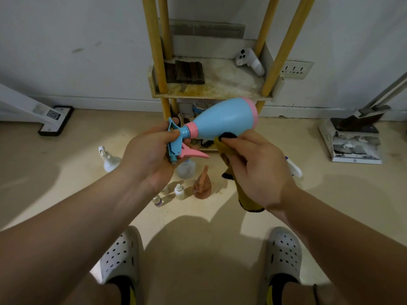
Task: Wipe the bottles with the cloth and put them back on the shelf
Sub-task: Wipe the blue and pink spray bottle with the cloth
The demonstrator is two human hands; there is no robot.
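Note:
My left hand grips the spray head of a blue and pink spray bottle, held on its side with the base pointing up and right. My right hand holds a yellow cloth with a dark edge and presses it against the underside of the bottle's body. On the floor below stand several other bottles: a white sprayer, a clear one, an orange sprayer and small dropper bottles. The yellow-posted shelf stands against the wall ahead.
A white controller and a dark folded cloth lie on the shelf. A white stand base is at the left, a dustpan with papers at the right. A wall socket sits beside the shelf. My feet in white clogs are below.

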